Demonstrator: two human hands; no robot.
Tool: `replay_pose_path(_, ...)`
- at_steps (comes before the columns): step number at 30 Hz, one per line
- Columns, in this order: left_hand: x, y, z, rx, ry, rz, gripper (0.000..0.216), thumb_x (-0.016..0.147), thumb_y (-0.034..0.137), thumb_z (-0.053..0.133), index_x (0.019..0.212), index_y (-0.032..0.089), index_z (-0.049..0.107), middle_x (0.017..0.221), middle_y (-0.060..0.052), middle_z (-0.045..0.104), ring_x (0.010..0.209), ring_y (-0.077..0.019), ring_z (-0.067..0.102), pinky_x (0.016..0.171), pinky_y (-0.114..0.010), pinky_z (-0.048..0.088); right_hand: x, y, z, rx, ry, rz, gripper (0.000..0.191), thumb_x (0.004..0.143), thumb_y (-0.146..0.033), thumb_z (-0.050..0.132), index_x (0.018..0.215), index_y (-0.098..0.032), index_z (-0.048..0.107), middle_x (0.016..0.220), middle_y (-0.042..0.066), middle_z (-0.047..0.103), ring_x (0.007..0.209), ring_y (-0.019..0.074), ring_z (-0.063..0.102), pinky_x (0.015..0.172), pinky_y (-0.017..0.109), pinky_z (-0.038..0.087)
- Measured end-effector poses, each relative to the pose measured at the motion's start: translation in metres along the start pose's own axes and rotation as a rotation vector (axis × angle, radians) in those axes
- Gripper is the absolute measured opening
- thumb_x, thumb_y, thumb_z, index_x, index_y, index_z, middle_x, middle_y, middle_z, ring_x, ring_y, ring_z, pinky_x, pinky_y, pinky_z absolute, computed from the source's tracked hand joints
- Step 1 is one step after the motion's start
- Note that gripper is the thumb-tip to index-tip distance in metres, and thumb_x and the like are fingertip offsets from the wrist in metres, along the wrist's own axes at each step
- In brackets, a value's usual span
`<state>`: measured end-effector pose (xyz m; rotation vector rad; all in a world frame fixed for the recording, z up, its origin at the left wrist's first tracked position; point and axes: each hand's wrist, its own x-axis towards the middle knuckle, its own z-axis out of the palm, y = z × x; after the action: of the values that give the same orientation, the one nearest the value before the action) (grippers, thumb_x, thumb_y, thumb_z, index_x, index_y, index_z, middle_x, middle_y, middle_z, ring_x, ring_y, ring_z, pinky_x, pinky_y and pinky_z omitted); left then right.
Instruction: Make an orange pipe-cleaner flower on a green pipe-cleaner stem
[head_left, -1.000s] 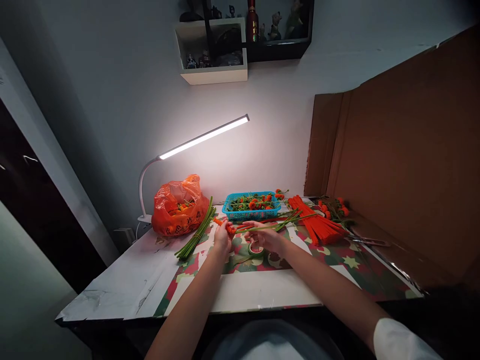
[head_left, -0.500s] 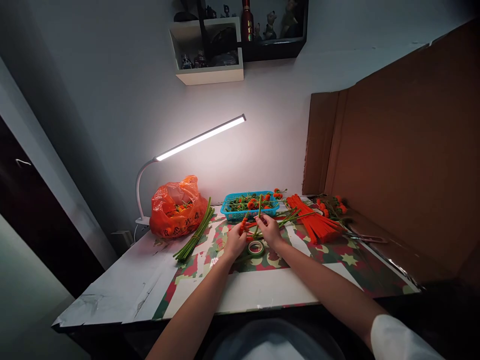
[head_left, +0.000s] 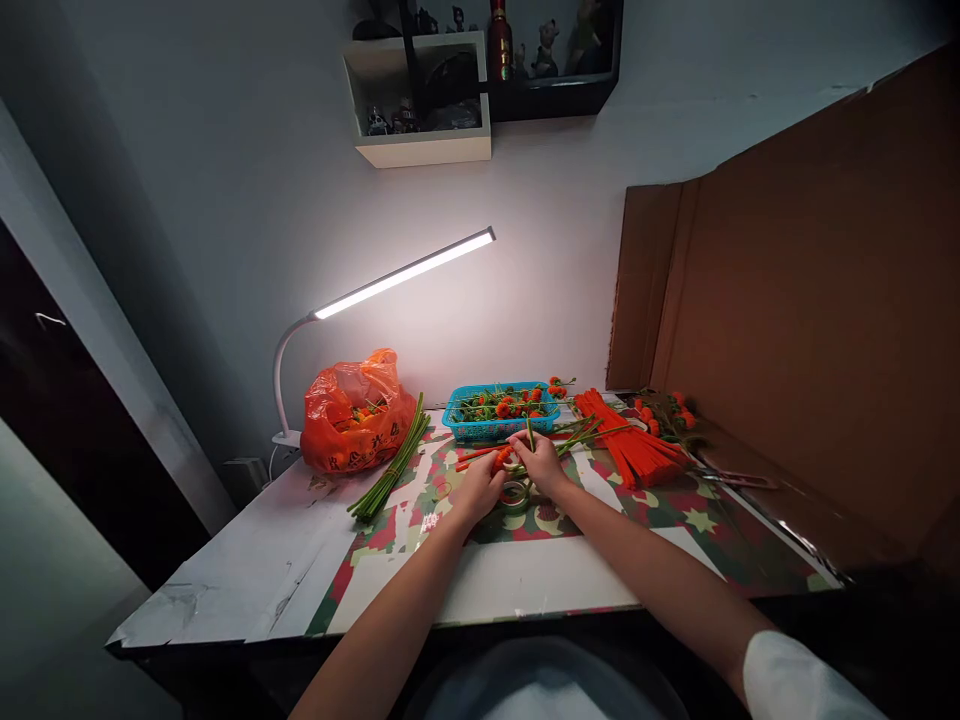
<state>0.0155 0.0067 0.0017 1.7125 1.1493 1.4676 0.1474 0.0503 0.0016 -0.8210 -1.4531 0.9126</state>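
Note:
Near the middle of the table, my left hand [head_left: 480,484] is closed on a small orange chenille piece [head_left: 503,458]. Close beside it, my right hand [head_left: 541,465] pinches a green chenille stem [head_left: 530,432], whose tip sticks up above the fingers. The two hands nearly meet, and their fingers hide where the pieces come together. Just below them lies a roll of green tape [head_left: 514,495], partly covered. Loose orange stems [head_left: 472,459] lie behind my left hand, and loose green stems [head_left: 576,436] lie to the right of my right hand.
A blue basket [head_left: 480,432] of orange-and-green flowers stands behind my hands. Left are a green stem bundle [head_left: 386,472], an orange plastic bag [head_left: 352,440] and a lit lamp [head_left: 405,274]. Right are an orange stem bundle [head_left: 634,450], more flowers [head_left: 652,415] and a tall cardboard sheet [head_left: 787,320].
My left hand has moved right, closer to my right hand, and the orange piece has tipped from upright to slanting. The green stem now rises less high above my right fingers.

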Motion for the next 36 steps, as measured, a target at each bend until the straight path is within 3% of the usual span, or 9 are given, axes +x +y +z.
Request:
replay_pose_path(3, 0.002, 0.001, 0.0, -0.006, 0.064, 0.003, 0.021, 0.064, 0.005, 0.061, 0.076, 0.022, 0.066, 0.068, 0.002, 0.063, 0.061, -0.0148, 0.05, 0.057, -0.021, 0.036, 0.004, 0.002, 0.001, 0.152, 0.061, 0.098, 0.035, 0.069, -0.051, 0.061, 0.073, -0.017, 0.057, 0.052, -0.003, 0.053, 0.041, 0.0101, 0.045, 0.044, 0.024, 0.039)
replay_pose_path(7, 0.005, 0.0, -0.001, -0.094, 0.128, -0.056, 0.02, 0.066, 0.012, 0.067, 0.084, 0.02, 0.064, 0.075, -0.001, 0.066, 0.063, -0.0152, 0.057, 0.057, -0.021, 0.041, 0.007, 0.001, -0.002, 0.344, 0.154, 0.22, 0.03, 0.07, -0.047, 0.064, 0.075, -0.02, 0.054, 0.058, -0.001, 0.06, 0.047, 0.0129, 0.056, 0.052, 0.027, 0.048)
replay_pose_path(11, 0.008, -0.004, -0.001, -0.17, 0.154, -0.099, 0.023, 0.068, 0.018, 0.069, 0.09, 0.019, 0.062, 0.077, -0.002, 0.066, 0.066, -0.0163, 0.061, 0.057, -0.022, 0.045, 0.008, 0.002, -0.004, 0.416, 0.182, 0.289, 0.027, 0.072, -0.044, 0.064, 0.075, -0.021, 0.051, 0.06, -0.001, 0.063, 0.048, 0.0138, 0.058, 0.052, 0.028, 0.049)
replay_pose_path(18, 0.006, -0.002, -0.001, -0.206, 0.126, -0.055, 0.027, 0.072, 0.028, 0.068, 0.098, 0.02, 0.063, 0.065, 0.001, 0.064, 0.06, -0.0149, 0.061, 0.054, -0.021, 0.046, -0.002, 0.003, 0.007, 0.246, -0.045, 0.247, 0.028, 0.07, -0.044, 0.064, 0.069, -0.018, 0.053, 0.054, -0.002, 0.06, 0.042, 0.0107, 0.052, 0.045, 0.024, 0.043)
replay_pose_path(25, 0.004, 0.004, -0.002, -0.084, 0.04, -0.029, 0.026, 0.075, 0.039, 0.064, 0.087, 0.017, 0.069, 0.073, -0.003, 0.07, 0.067, -0.0169, 0.064, 0.062, -0.025, 0.05, -0.002, 0.01, 0.009, 0.169, -0.086, 0.181, 0.031, 0.068, -0.048, 0.062, 0.064, -0.019, 0.051, 0.048, -0.004, 0.055, 0.04, 0.0106, 0.048, 0.042, 0.023, 0.04)
replay_pose_path(32, 0.006, -0.004, -0.002, -0.008, 0.059, -0.029, 0.027, 0.074, 0.04, 0.063, 0.085, 0.016, 0.068, 0.074, -0.005, 0.071, 0.067, -0.0194, 0.066, 0.061, -0.027, 0.052, 0.0, 0.002, 0.001, -0.039, 0.135, 0.034, 0.04, 0.08, -0.06, 0.042, 0.079, -0.02, 0.05, 0.052, -0.002, 0.055, 0.041, 0.0147, 0.05, 0.047, 0.026, 0.04)
replay_pose_path(36, 0.006, -0.004, -0.002, 0.004, 0.061, -0.059, 0.025, 0.073, 0.039, 0.063, 0.081, 0.016, 0.067, 0.072, -0.006, 0.07, 0.068, -0.0205, 0.067, 0.06, -0.028, 0.052, 0.001, -0.009, -0.015, -0.309, 0.162, -0.097, 0.048, 0.085, -0.063, 0.033, 0.084, -0.019, 0.051, 0.044, -0.003, 0.046, 0.042, 0.0172, 0.05, 0.047, 0.026, 0.035)
